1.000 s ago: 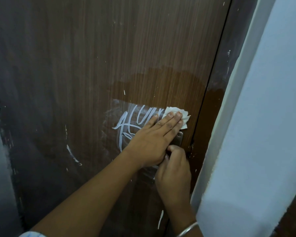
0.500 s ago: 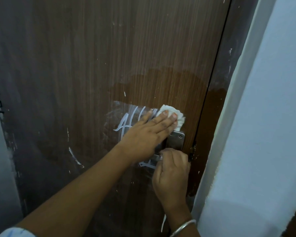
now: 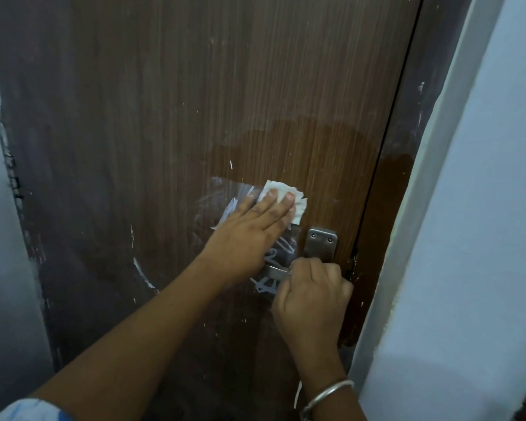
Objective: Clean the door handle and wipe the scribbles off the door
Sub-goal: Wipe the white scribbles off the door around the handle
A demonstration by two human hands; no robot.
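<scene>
The left hand (image 3: 249, 235), its grip spread with fingers straight, presses a folded tissue (image 3: 298, 208) flat on the door (image 3: 225, 86) at 11 o'clock from the handle (image 3: 275, 271), which the right hand (image 3: 312, 296) wraps in a curled grip. White scribbles (image 3: 281, 245) lie at 6 o'clock of the tissue; firm, overlapping downward strokes should lift them.

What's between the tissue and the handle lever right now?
Head view: white scribbles on the door lie between the tissue and the handle lever, beside the left hand.
</scene>
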